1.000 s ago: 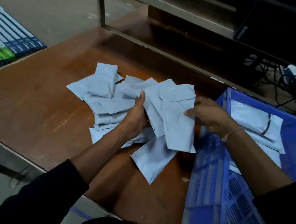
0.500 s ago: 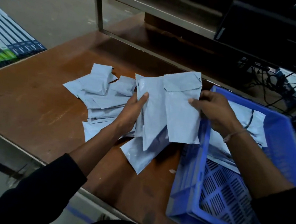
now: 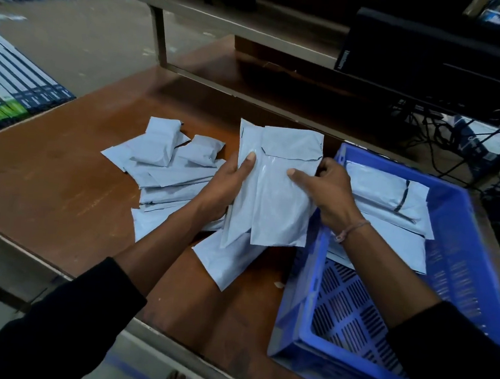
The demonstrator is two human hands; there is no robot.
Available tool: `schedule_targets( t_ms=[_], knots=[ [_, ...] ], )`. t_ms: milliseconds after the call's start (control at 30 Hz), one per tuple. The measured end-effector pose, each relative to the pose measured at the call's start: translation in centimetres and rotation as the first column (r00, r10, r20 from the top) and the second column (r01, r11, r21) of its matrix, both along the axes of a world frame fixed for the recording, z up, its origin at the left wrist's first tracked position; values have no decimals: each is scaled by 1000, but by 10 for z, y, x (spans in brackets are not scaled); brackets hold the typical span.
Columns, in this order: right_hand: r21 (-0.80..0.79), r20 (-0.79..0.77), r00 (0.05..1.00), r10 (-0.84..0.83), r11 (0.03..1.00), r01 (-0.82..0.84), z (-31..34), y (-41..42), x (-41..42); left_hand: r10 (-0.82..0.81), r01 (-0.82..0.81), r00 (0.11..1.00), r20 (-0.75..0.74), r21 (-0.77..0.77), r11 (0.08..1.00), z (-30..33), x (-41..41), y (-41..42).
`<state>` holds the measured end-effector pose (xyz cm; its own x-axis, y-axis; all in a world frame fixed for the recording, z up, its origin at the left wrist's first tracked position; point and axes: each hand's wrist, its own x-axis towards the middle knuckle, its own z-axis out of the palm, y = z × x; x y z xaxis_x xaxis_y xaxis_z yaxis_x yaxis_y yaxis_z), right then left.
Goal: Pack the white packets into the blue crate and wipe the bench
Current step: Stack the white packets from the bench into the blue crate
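White loose packets [image 3: 165, 166] are lying at nine o'clock on the brown surface [image 3: 45, 175]. My left hand [image 3: 228, 184] and right hand [image 3: 325, 187] are both gripping an upright stack of packets [image 3: 276, 192], its long axis running twelve-to-six; the blue crate [image 3: 457, 240] is waiting at three o'clock, nearer my right hand.

A bundle of flat white packets [image 3: 276, 192] stands upright, lifted off the brown surface [image 3: 45, 175] beside the blue crate [image 3: 460, 270]. More white packets lie in a loose overlapping heap [image 3: 165, 163] on the surface left of it. Further packets [image 3: 392, 221] lie flat in the crate's far end, its slotted floor bare at the near end.
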<state>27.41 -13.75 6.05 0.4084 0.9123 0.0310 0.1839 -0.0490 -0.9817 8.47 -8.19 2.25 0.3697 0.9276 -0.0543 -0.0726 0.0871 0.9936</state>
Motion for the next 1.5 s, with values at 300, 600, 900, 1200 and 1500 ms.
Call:
schedule_targets(
  t_ms=[300, 600, 900, 1200, 1500],
  knots=[
    [16, 2, 997, -77, 997, 77, -3, -9, 20, -122, 132, 987, -103, 89, 987, 23, 23, -15],
    [213, 335, 939, -76, 977, 3, 42, -34, 79, -238, 462, 845, -479, 428, 777, 72, 30, 2],
    [205, 388, 921, -30, 977, -55, 61, -63, 125, -255, 763, 607, -753, 461, 454, 135, 97, 15],
    [76, 261, 956, -137, 990, 121, 72, -115, 184, -400, 920, 376, -836, 282, 274, 153, 189, 11],
    [-263, 12, 999, -43, 964, 44, 34, -151, 222, -425, 939, 249, -870, 108, 328, 88, 242, 6]
  ],
)
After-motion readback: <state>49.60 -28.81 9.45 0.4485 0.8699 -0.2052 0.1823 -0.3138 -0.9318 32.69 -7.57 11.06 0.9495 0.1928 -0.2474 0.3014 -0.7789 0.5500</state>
